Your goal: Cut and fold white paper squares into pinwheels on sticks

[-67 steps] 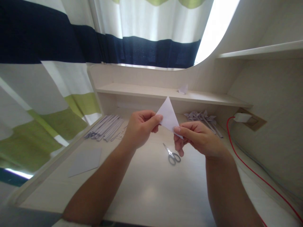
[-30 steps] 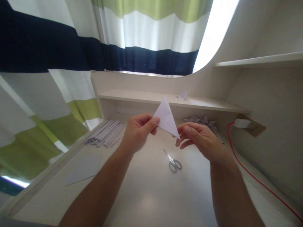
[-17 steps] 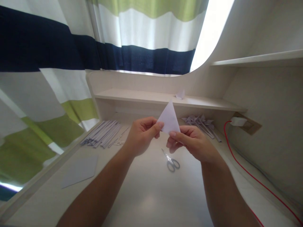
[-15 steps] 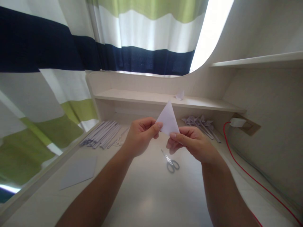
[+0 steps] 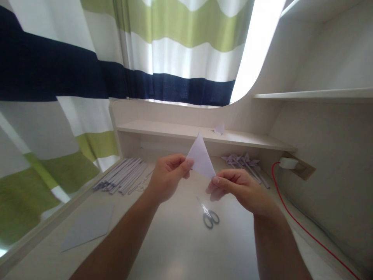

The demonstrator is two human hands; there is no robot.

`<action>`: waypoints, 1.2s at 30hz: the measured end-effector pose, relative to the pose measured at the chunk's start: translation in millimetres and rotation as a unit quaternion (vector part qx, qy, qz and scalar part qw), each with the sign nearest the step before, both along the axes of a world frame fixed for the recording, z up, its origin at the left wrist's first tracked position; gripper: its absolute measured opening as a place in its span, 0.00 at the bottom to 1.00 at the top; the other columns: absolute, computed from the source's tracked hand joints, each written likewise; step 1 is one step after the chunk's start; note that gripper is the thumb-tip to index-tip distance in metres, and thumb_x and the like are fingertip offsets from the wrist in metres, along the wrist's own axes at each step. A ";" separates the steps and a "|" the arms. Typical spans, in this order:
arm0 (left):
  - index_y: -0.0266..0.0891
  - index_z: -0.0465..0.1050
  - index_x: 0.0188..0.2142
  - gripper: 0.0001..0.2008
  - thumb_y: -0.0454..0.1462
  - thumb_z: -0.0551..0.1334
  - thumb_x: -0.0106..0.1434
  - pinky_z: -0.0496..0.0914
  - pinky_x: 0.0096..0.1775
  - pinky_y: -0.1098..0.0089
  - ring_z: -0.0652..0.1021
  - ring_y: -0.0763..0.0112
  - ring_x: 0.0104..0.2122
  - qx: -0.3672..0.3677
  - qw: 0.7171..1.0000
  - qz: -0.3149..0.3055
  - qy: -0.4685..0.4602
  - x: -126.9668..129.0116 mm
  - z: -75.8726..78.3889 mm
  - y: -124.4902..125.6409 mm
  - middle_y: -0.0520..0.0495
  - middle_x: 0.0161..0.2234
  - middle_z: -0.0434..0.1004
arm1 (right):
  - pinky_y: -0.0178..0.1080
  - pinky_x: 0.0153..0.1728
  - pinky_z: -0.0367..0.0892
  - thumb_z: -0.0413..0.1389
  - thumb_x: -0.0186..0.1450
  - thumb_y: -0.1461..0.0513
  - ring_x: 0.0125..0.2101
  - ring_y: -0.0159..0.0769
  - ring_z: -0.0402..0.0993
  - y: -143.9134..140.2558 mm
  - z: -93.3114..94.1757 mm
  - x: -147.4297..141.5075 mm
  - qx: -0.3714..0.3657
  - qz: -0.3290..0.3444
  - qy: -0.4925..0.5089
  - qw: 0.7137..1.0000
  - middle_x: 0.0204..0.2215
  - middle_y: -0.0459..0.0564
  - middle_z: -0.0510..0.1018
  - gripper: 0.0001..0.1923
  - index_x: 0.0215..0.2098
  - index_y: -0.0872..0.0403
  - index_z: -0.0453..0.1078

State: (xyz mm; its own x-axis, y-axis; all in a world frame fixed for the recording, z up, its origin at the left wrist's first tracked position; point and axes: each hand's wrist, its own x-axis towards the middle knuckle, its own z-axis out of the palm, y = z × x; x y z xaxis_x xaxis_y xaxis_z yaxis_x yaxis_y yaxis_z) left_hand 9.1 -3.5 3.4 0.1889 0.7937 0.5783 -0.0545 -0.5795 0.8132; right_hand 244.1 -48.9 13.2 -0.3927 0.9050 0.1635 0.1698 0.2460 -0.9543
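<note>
Above the pale bench, the left hand and right hand each pinch a paper triangle. Scissors lie below it, paper strips left, a striped curtain behind.

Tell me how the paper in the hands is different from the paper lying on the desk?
The folded paper is a triangle; the flat sheet has four corners. The folded paper is held up in the air, pinched by the left hand and right hand; the flat sheet lies on the desk, untouched, off to the left. The folded paper looks smaller than the flat sheet. Both are plain pale paper.
</note>
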 end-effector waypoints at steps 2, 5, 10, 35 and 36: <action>0.38 0.73 0.21 0.19 0.41 0.66 0.68 0.65 0.29 0.73 0.71 0.75 0.24 0.001 1.000 -0.006 0.008 1.0 0.6 -1.1 0.52 0.21 0.73 | 0.35 0.35 0.75 0.64 0.70 0.50 0.33 0.34 0.83 0.8 0.4 0.1 0.005 -0.012 -0.012 1.000 0.36 0.53 0.87 0.17 0.39 0.55 0.83; 0.37 0.73 0.22 0.19 0.42 0.66 0.68 0.64 0.28 0.73 0.70 0.75 0.24 0.001 0.998 -0.036 0.043 5.4 -1.0 -4.7 0.52 0.21 0.72 | 0.35 0.37 0.73 0.66 0.68 0.51 0.37 0.35 0.81 4.8 -2.5 -3.6 0.030 -0.029 0.024 0.999 0.41 0.52 0.85 0.16 0.48 0.52 0.82; 0.37 0.73 0.24 0.18 0.43 0.65 0.68 0.63 0.29 0.74 0.69 0.76 0.25 -0.002 0.990 -0.074 0.122 15.6 -7.3 -11.5 0.53 0.22 0.71 | 0.33 0.29 0.65 0.66 0.68 0.51 0.28 0.30 0.72 10.0 -12.0 -10.5 0.064 -0.090 0.134 0.985 0.29 0.47 0.80 0.14 0.38 0.54 0.81; 0.37 0.75 0.26 0.16 0.41 0.63 0.70 0.62 0.29 0.73 0.72 0.74 0.25 0.067 0.976 -0.051 0.202 18.1 -9.1 -15.0 0.53 0.23 0.74 | 0.37 0.34 0.76 0.70 0.63 0.54 0.32 0.35 0.78 9.0 -6.5 -5.2 0.115 -0.191 0.214 0.951 0.32 0.49 0.85 0.08 0.34 0.51 0.85; 0.37 0.75 0.26 0.16 0.41 0.63 0.70 0.62 0.29 0.73 0.72 0.74 0.25 0.068 0.976 -0.049 0.202 18.0 -9.2 -15.1 0.53 0.23 0.74 | 0.37 0.34 0.76 0.70 0.63 0.54 0.32 0.35 0.78 8.5 -6.3 -5.3 0.115 -0.191 0.214 0.951 0.33 0.49 0.85 0.08 0.34 0.50 0.85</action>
State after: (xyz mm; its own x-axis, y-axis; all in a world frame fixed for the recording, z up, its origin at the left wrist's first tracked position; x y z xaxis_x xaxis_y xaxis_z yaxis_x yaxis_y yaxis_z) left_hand 27.1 -18.5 -5.8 0.4951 0.6806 0.5400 0.1936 -0.6924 0.6951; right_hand 238.9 -40.3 6.9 0.1036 0.8891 0.4457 -0.1028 0.4553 -0.8844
